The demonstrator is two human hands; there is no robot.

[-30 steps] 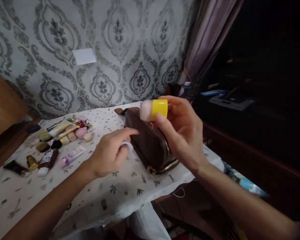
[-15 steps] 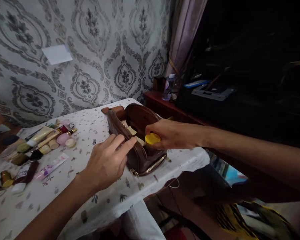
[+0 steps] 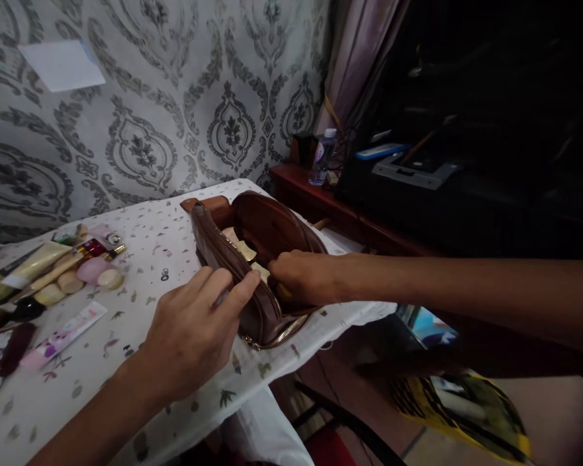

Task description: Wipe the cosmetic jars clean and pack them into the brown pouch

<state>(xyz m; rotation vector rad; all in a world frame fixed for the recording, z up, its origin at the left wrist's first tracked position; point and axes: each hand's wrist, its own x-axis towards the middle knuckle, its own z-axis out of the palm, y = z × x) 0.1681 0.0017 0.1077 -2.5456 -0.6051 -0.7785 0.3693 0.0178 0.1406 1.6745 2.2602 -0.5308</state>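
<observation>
Standing open on the white, leaf-printed tablecloth, the brown, boxy leather-look bag has the person's right hand between its walls; the fingertips are hidden, so I cannot tell whether they grasp the small, smooth-looking yellow object that barely shows beneath them. The left hand lies at the bag's left zipped edge, fingers bent and index finger at the rim; its thumb is out of sight, so a pinch cannot be confirmed. The bag should handle as light and soft — its walls look likely to fold if pressed — so the steadiest hold is probably along the rim, where the gold metal zip teeth add stiffness. The yellow object, if plastic, would be light but slick, best held around its sides.
</observation>
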